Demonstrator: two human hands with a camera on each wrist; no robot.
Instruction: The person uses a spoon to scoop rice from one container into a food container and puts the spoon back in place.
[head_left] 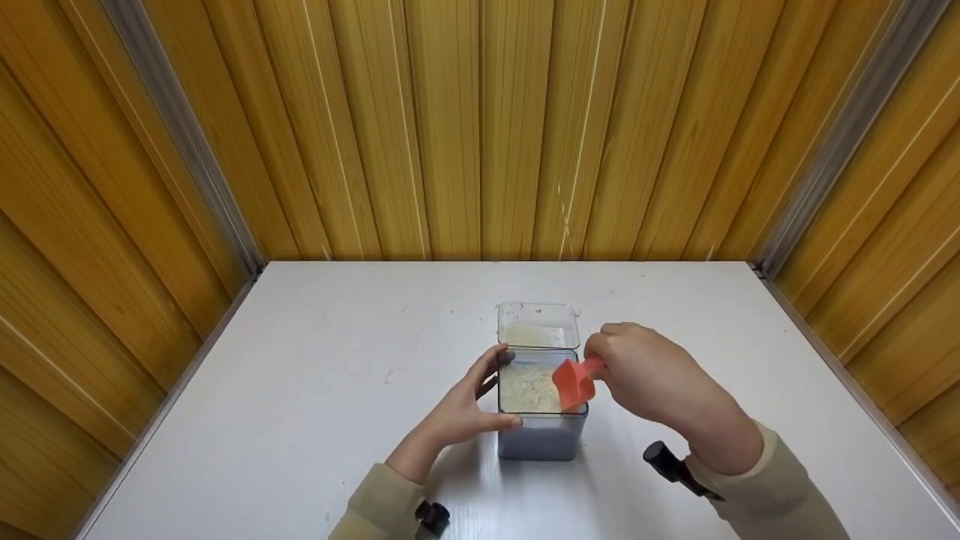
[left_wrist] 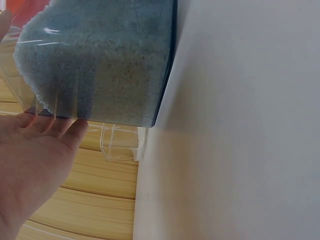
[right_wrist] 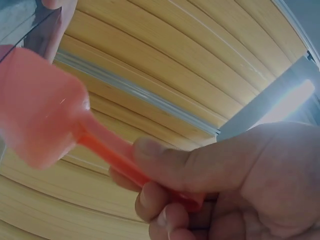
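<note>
A clear, square-topped container (head_left: 541, 439) stands upright on the white table, filled with pale grains (head_left: 529, 386) that look like rice. My left hand (head_left: 461, 409) holds its left side, thumb at the front and fingers toward the back. In the left wrist view, that hand's fingers (left_wrist: 75, 132) touch the container wall (left_wrist: 130, 75). My right hand (head_left: 652, 367) grips the handle of a red scoop (head_left: 574, 384) between thumb and curled fingers. The scoop's bowl is tilted over the container's right front corner. From the right wrist view, the inside of the bowl (right_wrist: 42, 107) is hidden.
Directly behind the container is a clear lid-like piece (head_left: 538, 325); whether it is joined on cannot be told. The white table (head_left: 300, 390) meets yellow wood-look panels (head_left: 450, 135) at its back, with metal posts (head_left: 199, 142) at the corners. Small specks dot the tabletop.
</note>
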